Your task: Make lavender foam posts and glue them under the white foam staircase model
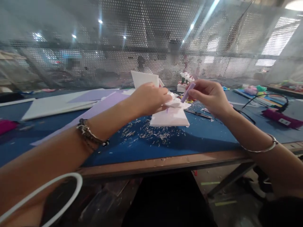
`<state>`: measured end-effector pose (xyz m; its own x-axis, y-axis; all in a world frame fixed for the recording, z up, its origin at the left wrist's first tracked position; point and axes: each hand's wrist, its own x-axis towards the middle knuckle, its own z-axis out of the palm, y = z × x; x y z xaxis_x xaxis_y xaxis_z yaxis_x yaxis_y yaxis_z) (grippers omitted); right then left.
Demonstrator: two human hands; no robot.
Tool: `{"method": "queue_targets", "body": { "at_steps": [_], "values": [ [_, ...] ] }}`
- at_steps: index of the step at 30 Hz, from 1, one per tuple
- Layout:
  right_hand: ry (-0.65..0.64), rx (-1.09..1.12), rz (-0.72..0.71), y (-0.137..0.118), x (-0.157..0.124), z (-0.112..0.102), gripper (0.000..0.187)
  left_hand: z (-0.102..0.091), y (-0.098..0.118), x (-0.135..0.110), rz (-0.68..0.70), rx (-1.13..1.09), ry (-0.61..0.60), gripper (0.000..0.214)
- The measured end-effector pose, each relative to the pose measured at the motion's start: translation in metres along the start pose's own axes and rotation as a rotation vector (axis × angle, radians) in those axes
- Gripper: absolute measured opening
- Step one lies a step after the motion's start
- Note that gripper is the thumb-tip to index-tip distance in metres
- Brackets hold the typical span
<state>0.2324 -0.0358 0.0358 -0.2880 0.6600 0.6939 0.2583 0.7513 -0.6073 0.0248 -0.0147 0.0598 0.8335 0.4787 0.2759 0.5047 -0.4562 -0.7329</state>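
My left hand (pixel 149 97) is closed around a small white foam model (pixel 176 102) made of stacked angular pieces, holding it just above the blue table (pixel 208 135). My right hand (pixel 209 96) pinches a short lilac strip (pixel 188 92) between thumb and fingers, its lower end close to the model's top. A flat white foam piece (pixel 170 119) lies on the table right under the model. White shavings (pixel 151 134) are scattered in front of it.
Large white and lilac foam sheets (pixel 59 105) lie at the left. A black cable (pixel 265 99) and a magenta tool (pixel 281 118) sit at the right. A small decorated model (pixel 186 82) stands behind. A perforated screen (pixel 142 47) backs the table.
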Motion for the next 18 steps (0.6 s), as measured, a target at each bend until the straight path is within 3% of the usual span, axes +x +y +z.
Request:
{"method": "queue_targets", "body": {
  "at_steps": [8, 18],
  "values": [
    [-0.171, -0.209, 0.142, 0.02, -0.009, 0.009, 0.016, 0.027, -0.009, -0.007, -0.08, -0.071, 0.071, 0.043],
    [-0.24, -0.243, 0.26, 0.022, -0.01, 0.02, 0.02, 0.031, 0.001, -0.006, -0.135, -0.2, 0.049, 0.048]
  ]
}}
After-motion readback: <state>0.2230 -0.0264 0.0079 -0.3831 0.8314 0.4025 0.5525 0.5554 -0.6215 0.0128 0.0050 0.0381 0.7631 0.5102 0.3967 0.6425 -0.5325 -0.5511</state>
